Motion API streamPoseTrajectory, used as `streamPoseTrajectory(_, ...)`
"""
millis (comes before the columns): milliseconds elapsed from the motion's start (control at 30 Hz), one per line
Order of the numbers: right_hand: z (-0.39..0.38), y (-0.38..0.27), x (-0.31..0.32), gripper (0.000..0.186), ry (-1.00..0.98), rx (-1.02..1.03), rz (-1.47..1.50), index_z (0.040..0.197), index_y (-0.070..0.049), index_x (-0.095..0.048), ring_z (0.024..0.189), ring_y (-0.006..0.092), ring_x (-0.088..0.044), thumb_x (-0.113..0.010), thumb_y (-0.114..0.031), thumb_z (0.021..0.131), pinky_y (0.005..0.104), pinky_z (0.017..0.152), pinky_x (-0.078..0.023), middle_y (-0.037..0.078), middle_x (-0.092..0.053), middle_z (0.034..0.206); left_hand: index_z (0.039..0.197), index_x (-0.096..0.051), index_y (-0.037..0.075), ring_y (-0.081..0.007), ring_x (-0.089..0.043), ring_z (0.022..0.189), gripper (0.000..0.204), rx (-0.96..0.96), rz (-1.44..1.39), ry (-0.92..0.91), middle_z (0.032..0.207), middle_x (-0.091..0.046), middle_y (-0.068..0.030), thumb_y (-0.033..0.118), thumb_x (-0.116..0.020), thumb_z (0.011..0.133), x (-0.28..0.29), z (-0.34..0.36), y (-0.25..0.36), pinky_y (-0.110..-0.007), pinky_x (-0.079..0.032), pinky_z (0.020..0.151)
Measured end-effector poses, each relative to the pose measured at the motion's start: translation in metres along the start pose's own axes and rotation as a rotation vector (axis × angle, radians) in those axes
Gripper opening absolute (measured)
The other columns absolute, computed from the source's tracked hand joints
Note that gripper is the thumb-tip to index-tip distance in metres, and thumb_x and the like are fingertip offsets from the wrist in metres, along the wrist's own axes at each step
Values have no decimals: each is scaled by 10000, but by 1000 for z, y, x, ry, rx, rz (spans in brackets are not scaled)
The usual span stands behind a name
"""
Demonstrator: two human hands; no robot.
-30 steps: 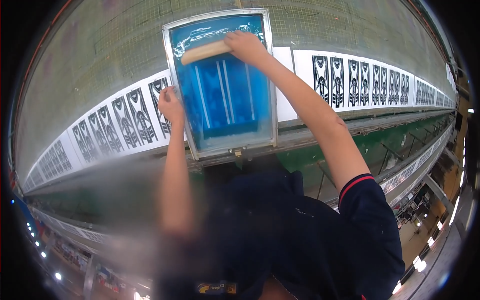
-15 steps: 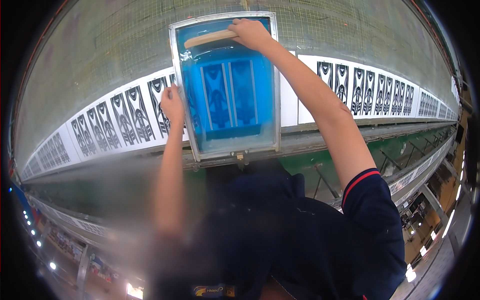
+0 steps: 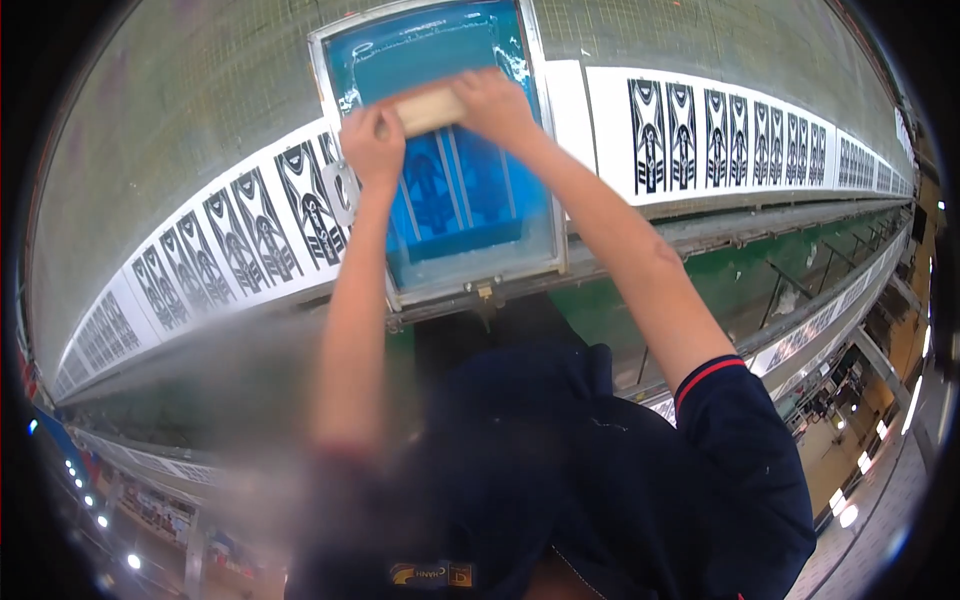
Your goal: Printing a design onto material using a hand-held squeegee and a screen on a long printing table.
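My left hand (image 3: 375,148) and my right hand (image 3: 495,103) both grip a squeegee (image 3: 428,112) with a pale wooden handle, one at each end. It lies crosswise over a screen printing frame (image 3: 534,60), tilted and slightly blurred by motion. Below the squeegee, the blue mesh (image 3: 405,240) shows two tall stencil panels side by side. Wet, glossy teal-blue ink (image 3: 430,50) covers the far part of the mesh. The squeegee's blade edge is hidden from me.
White sheets with black printed patterns lie in a row along the long table (image 3: 160,150), on the left (image 3: 215,255) and on the right (image 3: 605,150) of the frame. A metal rail (image 3: 720,228) runs along the near edge, with a clamp (image 3: 485,292) by the frame.
My left hand has left the frame's left side and taken hold of the squeegee's left end. With my right hand on it too, the squeegee has come nearer, over the stencil's upper part.
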State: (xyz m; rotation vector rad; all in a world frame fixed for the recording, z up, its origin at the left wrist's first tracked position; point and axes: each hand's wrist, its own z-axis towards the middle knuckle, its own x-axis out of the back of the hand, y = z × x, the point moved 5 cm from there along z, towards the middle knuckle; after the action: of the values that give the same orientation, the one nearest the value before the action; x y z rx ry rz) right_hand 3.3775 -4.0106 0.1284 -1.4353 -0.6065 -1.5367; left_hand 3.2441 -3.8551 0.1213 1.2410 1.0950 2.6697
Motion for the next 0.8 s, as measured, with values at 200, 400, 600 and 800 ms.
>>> streamPoseTrajectory(200, -179, -80, 21, 472, -61, -13, 69, 1134, -27, -689, 1098, 279, -659, -786, -141, 686, 394, 928, -560, 73, -659, 1093, 855, -715, 86, -333, -586, 806, 68, 21, -10, -193, 839, -590, -106, 106, -651, 838, 78, -163, 46, -456, -472, 689)
streamPoseTrajectory(400, -216, -100, 37, 380, -246, 67, 132, 1096, -33, -693, 1005, 271, -675, -747, -153, 739, 417, 875, -568, 74, -651, 1052, 818, -704, 100, -295, -602, 828, 84, 45, 82, -335, 838, -608, -77, 182, -704, 838, 108, -192, 65, -427, -437, 753)
streamPoseTrajectory(600, -15, -20, 11, 283, -173, 133, 29, 965, -112, -688, 888, 272, -715, -805, -304, 794, 437, 705, -584, 65, -677, 956, 776, -685, 93, -309, -631, 812, 218, -11, 158, -213, 831, -646, -91, 269, -700, 903, 37, -4, 10, -445, -417, 801)
streamPoseTrajectory(800, 84, 37, 0, 375, -21, 208, -49, 1017, -123, -690, 904, 255, -718, -845, -326, 742, 420, 708, -588, 52, -663, 975, 735, -675, 73, -332, -639, 773, 213, 14, 31, -36, 770, -647, -112, 205, -662, 902, -28, 87, -21, -449, -443, 766)
